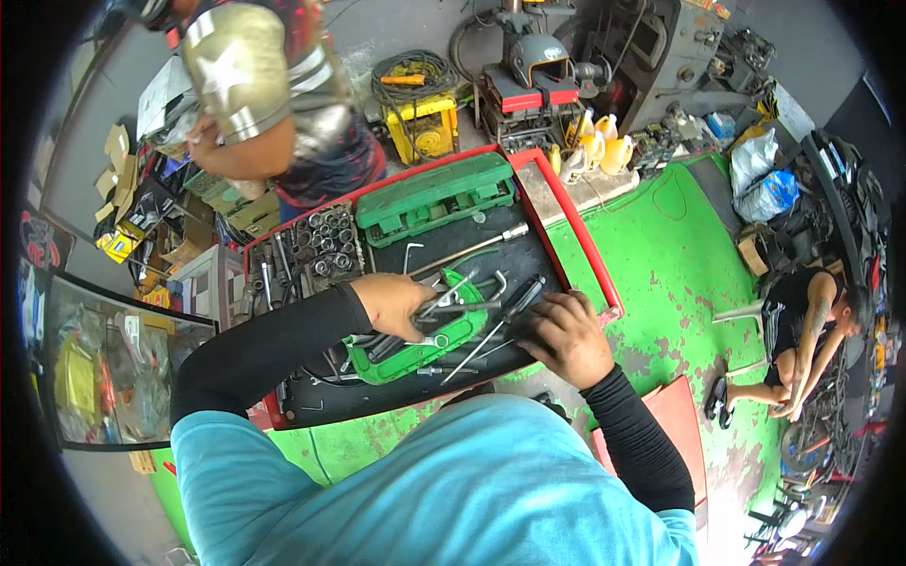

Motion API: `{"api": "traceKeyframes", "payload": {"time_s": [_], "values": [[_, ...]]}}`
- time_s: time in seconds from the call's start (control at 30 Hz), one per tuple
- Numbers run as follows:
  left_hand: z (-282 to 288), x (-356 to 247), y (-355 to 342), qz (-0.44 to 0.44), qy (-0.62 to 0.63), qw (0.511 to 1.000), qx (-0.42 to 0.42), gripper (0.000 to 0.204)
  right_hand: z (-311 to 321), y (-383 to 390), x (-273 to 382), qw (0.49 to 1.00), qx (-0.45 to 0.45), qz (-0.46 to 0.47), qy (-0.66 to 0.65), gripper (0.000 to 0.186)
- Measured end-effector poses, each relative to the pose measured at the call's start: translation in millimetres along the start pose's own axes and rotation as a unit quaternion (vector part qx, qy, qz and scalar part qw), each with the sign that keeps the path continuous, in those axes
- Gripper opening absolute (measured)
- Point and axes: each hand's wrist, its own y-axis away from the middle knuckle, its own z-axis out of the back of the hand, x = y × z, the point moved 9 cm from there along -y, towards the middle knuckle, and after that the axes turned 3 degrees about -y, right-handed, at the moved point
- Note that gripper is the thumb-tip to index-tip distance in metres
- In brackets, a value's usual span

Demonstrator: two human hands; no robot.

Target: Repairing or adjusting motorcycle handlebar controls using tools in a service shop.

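My left hand is in the green plastic tray, fingers curled around wrenches, though the exact grip is partly hidden. A combination wrench lies near its thumb. Across the tray's right side slants a long screwdriver with a black handle and thin shaft. My right hand has bent fingers at that handle; its fingertips are partly hidden. Hex keys lie between the hands. Beyond them rests a long metal bar with a shiny end.
A red-rimmed tool tray surrounds the work. It holds a green case and a box of sockets. A person stands beyond the far left; another person sits at right. A glass cabinet stands left.
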Motion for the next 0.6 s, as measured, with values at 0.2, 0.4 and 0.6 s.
{"api": "traceKeyframes", "payload": {"time_s": [0.2, 0.4, 0.6], "values": [[18.7, -6.2, -16.1, -0.005, 0.009, 1.000, 0.005, 0.073, -3.2, 31.7, -19.7, 0.989, -0.040, -0.138, 0.020, 0.032], [20.9, 4.9, -23.4, -0.018, -0.063, 0.998, -0.026, 0.066, 28.2, 105.0, -25.6, 0.954, -0.179, -0.241, -0.001, 0.034], [22.1, 60.3, -15.6, 0.146, -0.001, 0.988, 0.042, 0.070, 26.0, 316.9, -27.7, 0.843, -0.245, -0.478, 0.022, 0.031]]}}
